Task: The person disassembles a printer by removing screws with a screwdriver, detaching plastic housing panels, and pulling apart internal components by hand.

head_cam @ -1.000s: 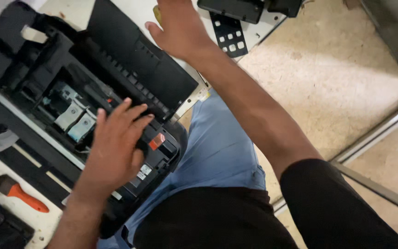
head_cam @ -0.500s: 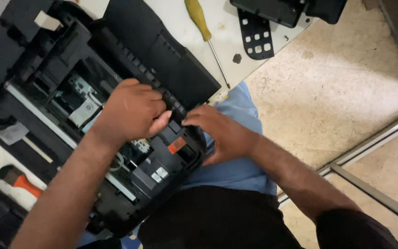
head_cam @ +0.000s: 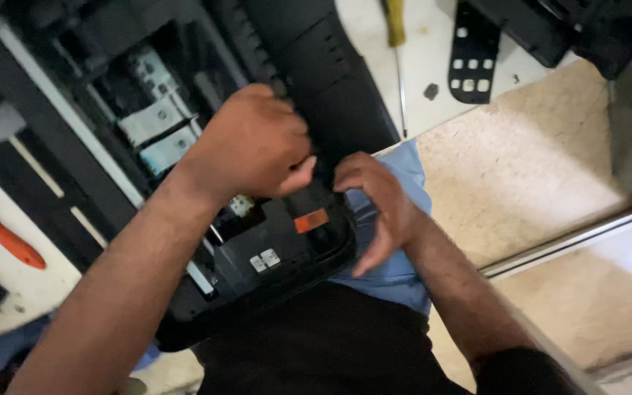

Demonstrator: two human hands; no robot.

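Gripping the near corner of the opened black printer (head_cam: 272,249) resting against the lap, the left hand (head_cam: 254,143) is fisted on its frame, the right hand (head_cam: 378,208) loosely cupped beside the orange tab (head_cam: 311,220); freeing that corner appears next.

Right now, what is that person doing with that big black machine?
A person is bent over an opened black printer that rests partly on the lap. The left hand is curled into a fist on the printer's middle, and the right hand presses against its front edge beside a small orange tab. A yellow screwdriver lies on the white table, and an orange handle lies to the left.
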